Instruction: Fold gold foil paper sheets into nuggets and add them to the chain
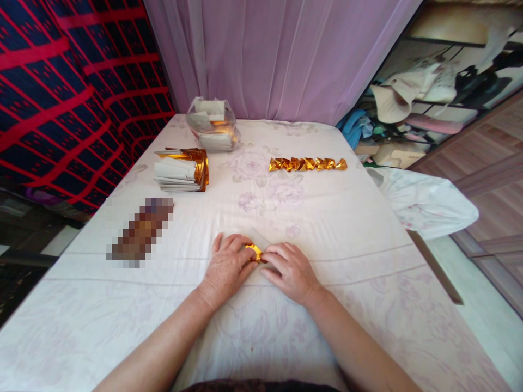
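Observation:
My left hand (pixel 226 265) and my right hand (pixel 290 269) lie close together on the table, fingers pressed down on a small sheet of gold foil paper (pixel 255 251). Only a gold corner and a pale flap of the sheet show between the fingers. A row of several folded gold foil pieces (pixel 307 164) lies in a line farther back on the right. A stack of unfolded gold and white foil sheets (pixel 182 169) sits at the back left.
A clear plastic bag (pixel 213 130) with more sheets stands at the far edge. A blurred dark object (pixel 141 231) lies on the left. The table's floral white cloth (pixel 368 228) hangs off the right edge; a purple curtain is behind.

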